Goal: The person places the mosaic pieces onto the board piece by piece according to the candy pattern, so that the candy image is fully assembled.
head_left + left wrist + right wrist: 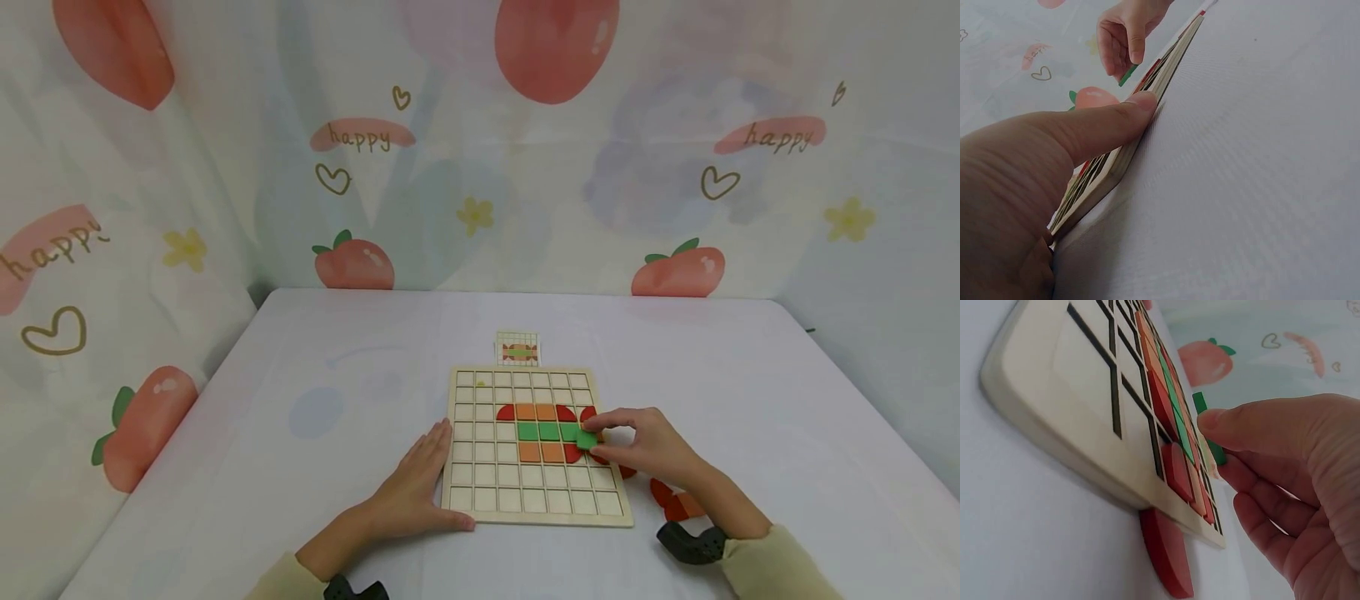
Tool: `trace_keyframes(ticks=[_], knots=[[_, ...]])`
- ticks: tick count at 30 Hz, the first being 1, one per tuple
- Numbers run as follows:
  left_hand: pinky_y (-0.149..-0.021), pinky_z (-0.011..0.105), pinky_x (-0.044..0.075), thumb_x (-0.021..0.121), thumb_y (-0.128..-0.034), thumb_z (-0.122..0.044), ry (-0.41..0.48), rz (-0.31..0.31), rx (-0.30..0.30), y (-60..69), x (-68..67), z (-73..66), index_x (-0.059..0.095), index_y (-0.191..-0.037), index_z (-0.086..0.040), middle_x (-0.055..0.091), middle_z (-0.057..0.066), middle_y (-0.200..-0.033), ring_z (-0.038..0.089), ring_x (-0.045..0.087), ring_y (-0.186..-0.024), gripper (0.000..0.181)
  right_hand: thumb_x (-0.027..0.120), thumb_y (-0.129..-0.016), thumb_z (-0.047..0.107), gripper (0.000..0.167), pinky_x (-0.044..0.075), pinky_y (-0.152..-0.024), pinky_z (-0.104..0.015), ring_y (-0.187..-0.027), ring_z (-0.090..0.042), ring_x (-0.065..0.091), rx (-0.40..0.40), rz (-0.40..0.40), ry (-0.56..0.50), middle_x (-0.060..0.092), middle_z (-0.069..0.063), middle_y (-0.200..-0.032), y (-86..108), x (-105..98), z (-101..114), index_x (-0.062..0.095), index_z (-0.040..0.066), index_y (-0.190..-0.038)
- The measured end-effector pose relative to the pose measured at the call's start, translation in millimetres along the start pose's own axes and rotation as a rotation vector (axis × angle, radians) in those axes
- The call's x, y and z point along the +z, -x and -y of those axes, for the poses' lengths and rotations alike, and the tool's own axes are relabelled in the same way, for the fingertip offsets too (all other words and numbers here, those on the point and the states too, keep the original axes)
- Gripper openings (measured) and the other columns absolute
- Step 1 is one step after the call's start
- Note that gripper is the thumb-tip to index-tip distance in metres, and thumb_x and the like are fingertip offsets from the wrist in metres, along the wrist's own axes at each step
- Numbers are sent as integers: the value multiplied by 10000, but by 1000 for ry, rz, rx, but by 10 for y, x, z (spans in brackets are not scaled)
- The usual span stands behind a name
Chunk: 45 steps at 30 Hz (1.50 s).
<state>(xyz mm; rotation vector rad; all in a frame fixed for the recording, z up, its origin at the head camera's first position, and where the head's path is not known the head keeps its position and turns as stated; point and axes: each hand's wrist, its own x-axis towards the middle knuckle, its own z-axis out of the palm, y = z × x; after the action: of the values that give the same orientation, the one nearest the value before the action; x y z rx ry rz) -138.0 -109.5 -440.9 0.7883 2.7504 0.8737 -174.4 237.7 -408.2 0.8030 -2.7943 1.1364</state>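
Booth-like space: white table (720, 367), fruit-printed hangings (525, 158)

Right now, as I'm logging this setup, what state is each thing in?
board: flat on the table, partly filled
left hand: touching the board's edge
right hand: pinching a green tile
green tile: held, raised off the board
card: beyond the board, picture showing
loose pieces: right of the board

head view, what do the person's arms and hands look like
The left hand and right hand are bare, without gloves. The left sleeve and right sleeve are plain, pale yellow-green. A curved black device shows by each sleeve.
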Motion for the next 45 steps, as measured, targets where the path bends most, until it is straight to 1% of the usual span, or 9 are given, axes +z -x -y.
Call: trace_keyframes(ticks=[5, 8, 12, 18, 22, 28, 31, 41, 45], knots=[[-1095, 418, 74, 656, -638, -702, 1, 1, 2, -5, 1, 3, 49, -1459, 15, 37, 125, -1524, 218, 14, -1384, 1247, 750, -778, 203, 266, 466, -847, -442, -985, -167, 586, -24, 35, 1, 666, 56, -983, -80, 42, 84, 694, 114, -1023], [-1095, 416, 77, 660, -636, -700, 2, 3, -4, -5, 0, -6, 53, -1459, 14, 42, 125, -1524, 216, 17, -1384, 1248, 751, -776, 187, 257, 467, -849, -435, -999, -174, 584, -35, 40, -8, 667, 50, -991, -135, 73, 117, 696, 112, -1016], [-1095, 417, 80, 662, -635, -698, 4, 4, -8, 1, -3, -13, 53, -1459, 14, 42, 125, -1523, 216, 16, -1383, 1248, 750, -777, 186, 256, 477, -838, -414, -1012, -188, 589, -73, 43, -6, 672, 25, -997, -201, 116, 165, 700, 95, -1011], [-1095, 414, 75, 663, -641, -692, 4, 4, -5, 3, -9, -16, 51, -1459, 16, 38, 126, -1523, 214, 12, -1383, 1243, 751, -772, 151, 261, 484, -828, -350, -969, -125, 600, -143, 38, -13, 675, 51, -979, -268, 167, 202, 698, 83, -1018], [-1096, 409, 73, 664, -642, -689, -1, 6, -3, 0, -10, -20, 53, -1458, 20, 41, 129, -1523, 215, 15, -1383, 1242, 745, -779, 141, 254, 497, -797, -372, -924, -116, 613, -200, 43, -33, 679, 24, -970, -317, 219, 205, 696, 63, -1016], [-1095, 414, 81, 661, -641, -694, -2, 4, -5, 1, -15, -27, 59, -1458, 20, 47, 129, -1523, 218, 22, -1384, 1241, 738, -783, 115, 247, 512, -753, -367, -904, -141, 626, -240, 47, -49, 682, -12, -972, -396, 310, 206, 694, 46, -1016], [-1095, 415, 86, 665, -645, -687, -5, 0, 2, 4, -21, -27, 64, -1456, 24, 52, 133, -1522, 222, 27, -1384, 1235, 733, -788, 113, 236, 512, -760, -353, -906, -140, 625, -239, 54, -51, 682, -5, -971, -432, 357, 226, 695, 52, -1013], [-1095, 412, 88, 659, -642, -695, -13, 7, -3, 1, -18, -16, 62, -1457, 22, 50, 131, -1523, 216, 25, -1383, 1239, 743, -774, 121, 243, 508, -767, -328, -906, -127, 621, -124, 93, -52, 683, 21, -961, -519, 458, 347, 707, 81, -1011], [-1096, 411, 81, 653, -641, -702, -9, 13, -12, 1, -16, -11, 55, -1461, 12, 44, 120, -1525, 204, 15, -1384, 1240, 743, -776, 133, 237, 504, -777, -320, -903, -116, 622, -105, 112, -52, 681, 43, -955, -565, 499, 374, 709, 99, -1008]])
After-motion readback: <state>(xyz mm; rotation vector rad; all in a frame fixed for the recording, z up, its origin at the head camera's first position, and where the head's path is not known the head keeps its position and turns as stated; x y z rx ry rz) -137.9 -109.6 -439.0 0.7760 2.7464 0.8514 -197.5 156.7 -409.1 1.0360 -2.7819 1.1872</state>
